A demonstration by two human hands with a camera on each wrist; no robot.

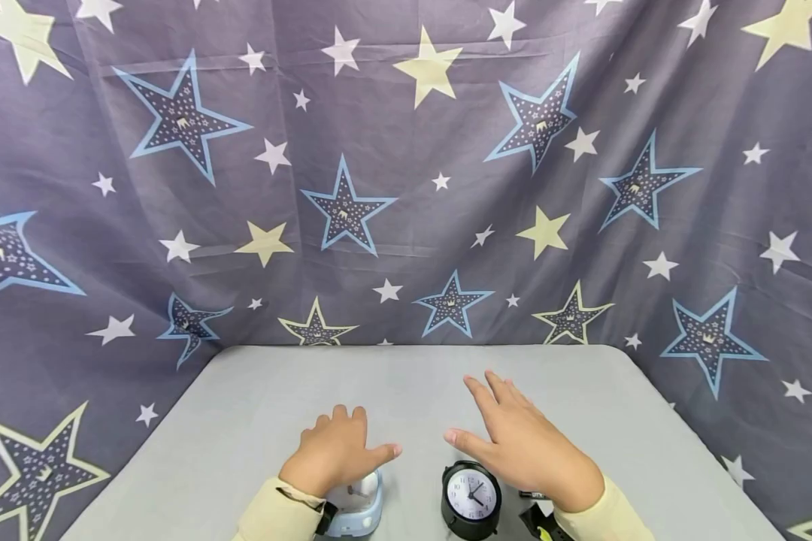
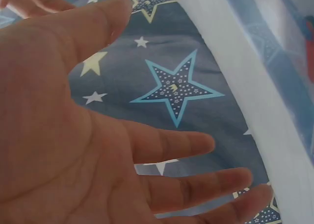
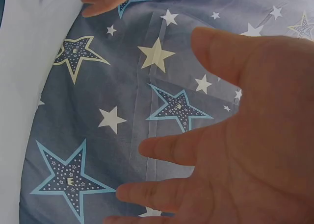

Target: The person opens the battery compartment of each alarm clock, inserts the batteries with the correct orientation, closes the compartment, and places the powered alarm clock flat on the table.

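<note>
In the head view a black round alarm clock (image 1: 472,496) with a white dial stands near the front edge. A light blue clock (image 1: 360,517) sits left of it, partly hidden under my left hand (image 1: 334,452). That hand is held above the table, its thumb spread to the right. Over and behind the black clock hovers my right hand (image 1: 524,439), palm down, fingers stretched forward. In the wrist views, the left palm (image 2: 98,136) and the right palm (image 3: 245,145) show spread fingers and hold nothing.
A grey table (image 1: 406,391) spans the front, with a star-patterned curtain (image 1: 406,188) hanging behind and at both sides. A small black item (image 1: 533,495) lies right of the black clock, partly hidden by my right wrist.
</note>
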